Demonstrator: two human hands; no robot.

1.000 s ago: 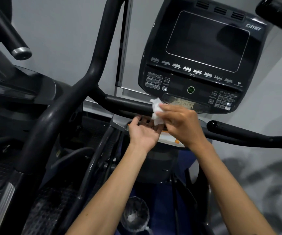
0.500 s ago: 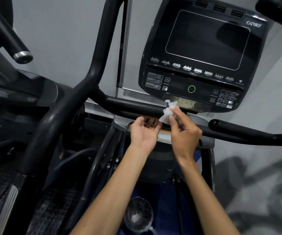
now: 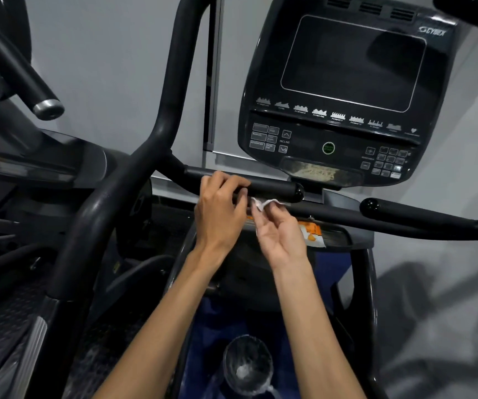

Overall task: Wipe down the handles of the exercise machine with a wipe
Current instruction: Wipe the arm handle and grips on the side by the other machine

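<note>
The short black left handle (image 3: 275, 189) juts out horizontally below the machine's console (image 3: 347, 82). My left hand (image 3: 220, 211) lies on it from the front, fingers curled over the bar. Just to its right, my right hand (image 3: 278, 237) pinches a small crumpled white wipe (image 3: 268, 203) at its fingertips, right under the handle's free end. The matching right handle (image 3: 422, 218) runs off to the right, untouched. A tall curved moving arm handle (image 3: 157, 133) rises on the left.
An orange and white wipe packet (image 3: 312, 233) lies on the tray under the console. A bin with a clear liner (image 3: 247, 367) stands on the floor between my forearms. A neighbouring machine's handle with a silver cap (image 3: 47, 106) pokes in at the upper left.
My right hand came down with the wipe from the console's lower edge to just under the handle. My left hand rose and moved left onto the handle bar.
</note>
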